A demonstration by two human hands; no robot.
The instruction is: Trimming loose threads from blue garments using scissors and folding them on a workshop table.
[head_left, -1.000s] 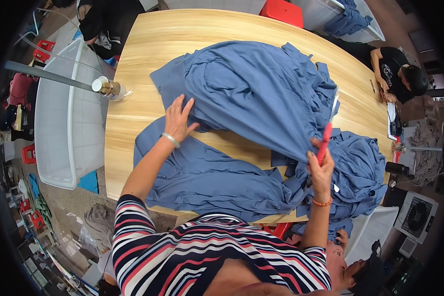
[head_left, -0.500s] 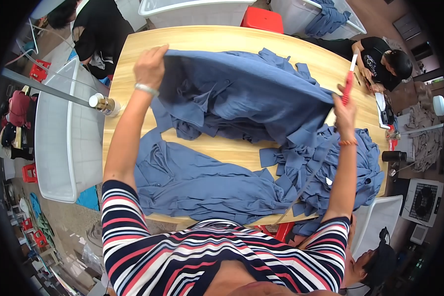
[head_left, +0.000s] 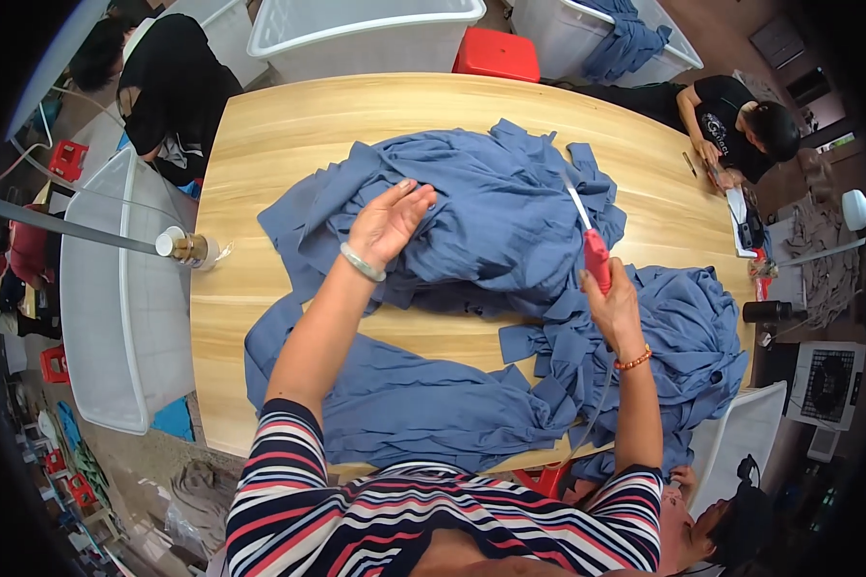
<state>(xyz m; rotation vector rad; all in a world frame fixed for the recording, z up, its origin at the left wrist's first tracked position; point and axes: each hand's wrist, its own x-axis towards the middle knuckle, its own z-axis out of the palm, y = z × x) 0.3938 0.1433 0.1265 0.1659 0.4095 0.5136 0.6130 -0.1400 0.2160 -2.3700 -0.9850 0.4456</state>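
Over the far heap of blue shirts (head_left: 491, 221), my left hand (head_left: 391, 223) is turned partly palm up, its fingers stretched out and holding nothing. My right hand (head_left: 613, 306) is wrapped round the red handle of a corded tool (head_left: 597, 258). The tool's long, narrow, pale tip points up and away over the heap's right side. A thin cord runs from below this hand toward the table's near edge. Closer to me lies another blue shirt (head_left: 423, 389), spread across the table. A crumpled pile of blue garments (head_left: 688, 337) sits to the right of my right hand.
The wooden table (head_left: 231, 375) has a capped bottle (head_left: 191, 249) at its left edge and a black cylinder (head_left: 768, 311) at its right. White bins (head_left: 115, 385) and a red stool (head_left: 496, 56) surround it. One person (head_left: 731, 125) sits far right, another (head_left: 178, 96) far left, another (head_left: 712, 514) near right.
My left hand has let go of the raised shirt and come right and nearer. The cloth has dropped onto the heap. My right hand, with the tool, has moved left and nearer.
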